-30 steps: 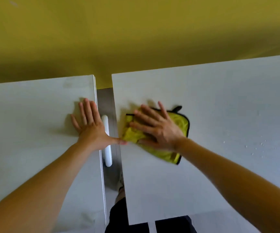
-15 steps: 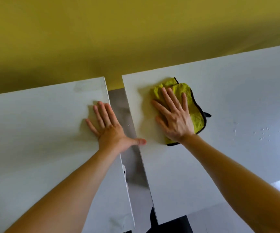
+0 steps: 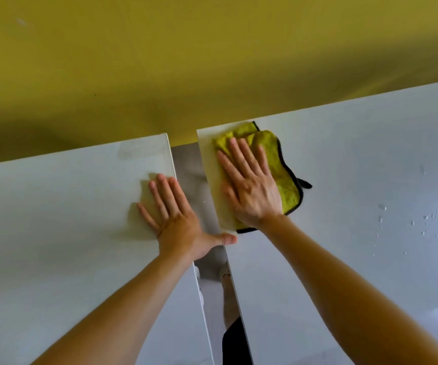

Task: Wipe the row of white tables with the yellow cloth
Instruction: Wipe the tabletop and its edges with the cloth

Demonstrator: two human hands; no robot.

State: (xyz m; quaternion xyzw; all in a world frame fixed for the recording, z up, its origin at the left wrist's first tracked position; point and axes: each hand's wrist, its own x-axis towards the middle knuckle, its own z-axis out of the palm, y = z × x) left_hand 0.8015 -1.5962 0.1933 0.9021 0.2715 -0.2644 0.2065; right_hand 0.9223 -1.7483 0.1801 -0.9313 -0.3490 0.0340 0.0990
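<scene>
Head view: two white tables, left table and right table, separated by a narrow gap at centre frame, yellow wall across the upper half. Water droplets at right. One yellow cloth at right table's upper-left corner, right hand pressing it flat, fingers straight. Left hand flat, spread on left table's edge.

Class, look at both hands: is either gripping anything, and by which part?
Nothing is gripped. The right hand presses flat on the yellow cloth; the left hand rests flat on the left white table.
</scene>
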